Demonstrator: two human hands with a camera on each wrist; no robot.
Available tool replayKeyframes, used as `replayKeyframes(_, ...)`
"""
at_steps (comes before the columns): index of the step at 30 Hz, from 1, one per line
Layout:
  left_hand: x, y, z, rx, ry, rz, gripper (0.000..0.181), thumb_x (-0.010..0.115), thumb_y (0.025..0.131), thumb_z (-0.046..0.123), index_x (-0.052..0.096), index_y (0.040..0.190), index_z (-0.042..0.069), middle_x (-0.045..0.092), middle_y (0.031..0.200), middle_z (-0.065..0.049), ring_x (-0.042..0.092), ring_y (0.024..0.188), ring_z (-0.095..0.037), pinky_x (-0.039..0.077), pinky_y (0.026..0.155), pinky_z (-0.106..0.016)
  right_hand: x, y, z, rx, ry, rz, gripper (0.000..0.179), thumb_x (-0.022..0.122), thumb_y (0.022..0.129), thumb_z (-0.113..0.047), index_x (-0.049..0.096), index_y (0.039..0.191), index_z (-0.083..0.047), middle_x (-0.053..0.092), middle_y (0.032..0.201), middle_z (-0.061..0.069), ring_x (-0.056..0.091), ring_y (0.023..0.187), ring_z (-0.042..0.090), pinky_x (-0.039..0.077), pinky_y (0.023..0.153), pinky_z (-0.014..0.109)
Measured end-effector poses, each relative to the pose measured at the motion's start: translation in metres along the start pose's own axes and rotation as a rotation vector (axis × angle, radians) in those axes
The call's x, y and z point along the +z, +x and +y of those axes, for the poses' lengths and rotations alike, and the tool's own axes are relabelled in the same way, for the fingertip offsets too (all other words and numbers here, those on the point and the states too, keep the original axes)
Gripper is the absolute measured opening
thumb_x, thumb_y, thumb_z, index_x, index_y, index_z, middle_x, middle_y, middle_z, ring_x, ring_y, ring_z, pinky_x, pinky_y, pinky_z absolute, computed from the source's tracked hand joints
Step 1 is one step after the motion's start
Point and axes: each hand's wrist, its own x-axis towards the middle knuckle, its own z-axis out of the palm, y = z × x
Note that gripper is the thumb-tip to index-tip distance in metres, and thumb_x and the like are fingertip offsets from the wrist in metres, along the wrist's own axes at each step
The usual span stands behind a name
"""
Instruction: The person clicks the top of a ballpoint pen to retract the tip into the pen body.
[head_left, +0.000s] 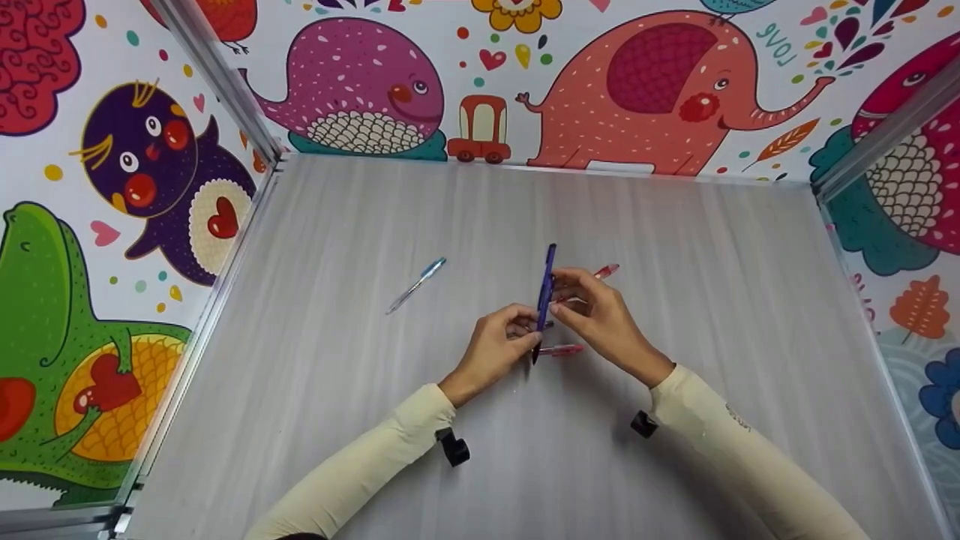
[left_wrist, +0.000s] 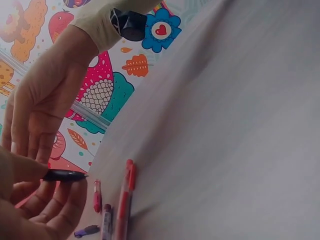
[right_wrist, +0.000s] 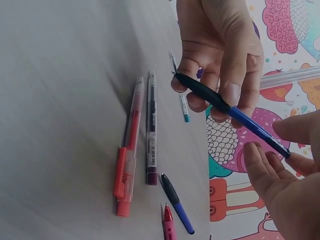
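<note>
A blue pen [head_left: 545, 289] with a black grip is held up over the table, its black tip pointing down. My left hand [head_left: 495, 341] pinches it by the black grip, thumb against fingers; the right wrist view shows this left hand [right_wrist: 225, 55] clearly. My right hand [head_left: 604, 315] is at the pen's upper end, thumb and fingers apart around it; in the right wrist view the right hand [right_wrist: 285, 195] has fingertips against or beside that end. Below lie a red pen [right_wrist: 131, 145], a clear pen with a purple end [right_wrist: 152, 125], a second blue pen [right_wrist: 176, 202] and a pink pen [right_wrist: 169, 227].
A clear pen with a light-blue end [head_left: 418, 285] lies apart on the left of the grey table [head_left: 337, 225]. Walls with printed cartoon animals [head_left: 645, 97] and metal edge rails [head_left: 202, 292] enclose the table. Each wrist carries a small black device [head_left: 454, 448].
</note>
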Motion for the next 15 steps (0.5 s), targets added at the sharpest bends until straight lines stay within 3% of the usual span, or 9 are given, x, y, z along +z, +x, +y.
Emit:
replayKeyframes(9,0.0046,-0.0048,0.0021,-0.045,-0.141,-0.033,0.024,0.076,0.1,-0.003,0.074,0.124,0.0,0.073,0.11,-0.011,0.073,0.094,-0.017,0.06,0.082,-0.026,0.0036,-0.0063,0.0007,0.002,-0.021,-0.01,0.059,0.073,0.1,0.009,0.053,0.156,0.004,0.068,0.134,0.023,0.072,0.119,0.034,0.06,0.099,0.03)
replayKeyframes(15,0.0059,-0.0054,0.0061,-0.068,-0.205,-0.038,0.024,0.075,0.099,-0.005,0.073,0.123,-0.002,0.072,0.108,-0.01,0.071,0.091,-0.015,0.06,0.078,-0.025,0.0043,-0.0083,-0.0008,-0.006,-0.04,0.02,0.061,0.076,0.097,0.012,0.054,0.154,0.004,0.069,0.127,0.017,0.073,0.112,0.031,0.061,0.095,0.029)
